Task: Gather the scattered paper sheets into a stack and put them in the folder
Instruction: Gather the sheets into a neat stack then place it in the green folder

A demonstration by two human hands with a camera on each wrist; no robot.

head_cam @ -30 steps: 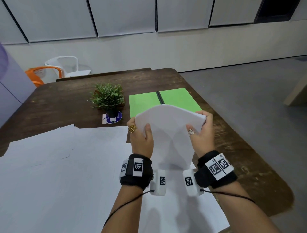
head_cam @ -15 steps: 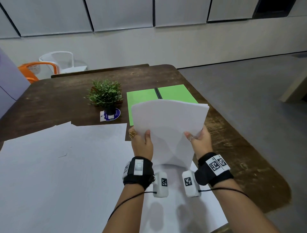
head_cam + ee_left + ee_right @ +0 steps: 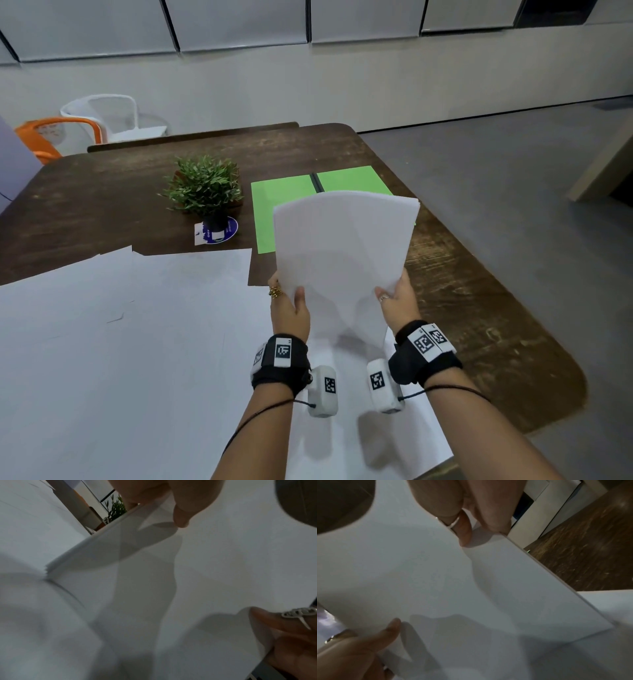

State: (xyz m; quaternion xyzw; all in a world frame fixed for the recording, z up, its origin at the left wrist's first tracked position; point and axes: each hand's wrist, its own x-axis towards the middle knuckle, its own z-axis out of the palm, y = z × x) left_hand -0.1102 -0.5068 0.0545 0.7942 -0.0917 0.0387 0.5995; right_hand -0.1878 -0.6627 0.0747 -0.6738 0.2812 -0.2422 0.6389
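Both hands, my left hand (image 3: pixel 289 308) and right hand (image 3: pixel 399 301), were clamped on the upright paper stack (image 3: pixel 342 253), its long axis toward twelve o'clock, where the open folder (image 3: pixel 284 202) lay flat on the worktop (image 3: pixel 479 308).

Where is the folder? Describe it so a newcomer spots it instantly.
Start at the dark wooden table. Past the stack of paper held upright in both hands, right of the small potted plant, lies the folder, open flat. It alone is bright green, with a dark spine.
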